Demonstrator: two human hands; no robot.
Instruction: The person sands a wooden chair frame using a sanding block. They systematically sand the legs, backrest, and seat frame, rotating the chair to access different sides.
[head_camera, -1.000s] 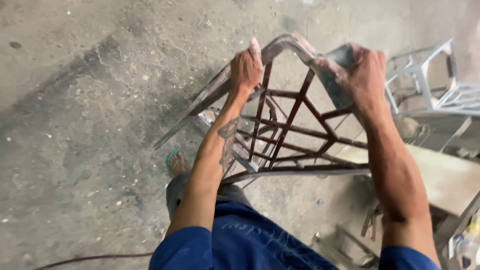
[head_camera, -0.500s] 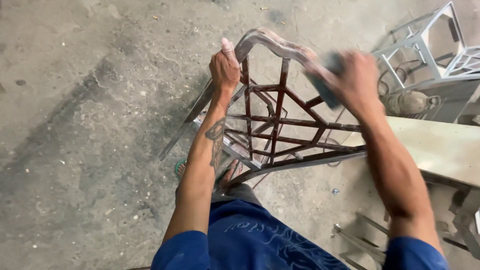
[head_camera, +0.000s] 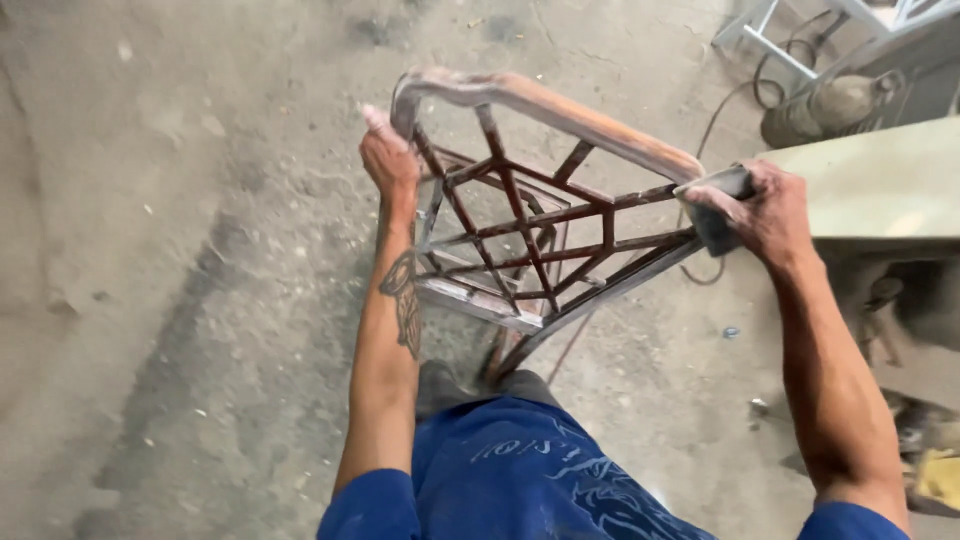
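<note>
Left hand (head_camera: 388, 160) clenched on the left upright of a metal chair frame (head_camera: 520, 215), just under the rounded top-rail corner. Right hand (head_camera: 765, 210) grips a grey sanding pad (head_camera: 715, 205), pressed to the right end of the top rail. Frame tilted, lattice back lying between the two hands, over a dusty concrete floor (head_camera: 170, 300). Beyond the right hand: pale bench (head_camera: 880, 185), grey canister (head_camera: 825, 105) with cable.

Blue short-sleeved shirt, pale printed design across front, sleeves ending above elbows. Forearms bare. Dark tattoo on inner left forearm. Left hand (head_camera: 388, 160) bare, no glove. Right hand (head_camera: 765, 210) bare, dusty, no glove.
</note>
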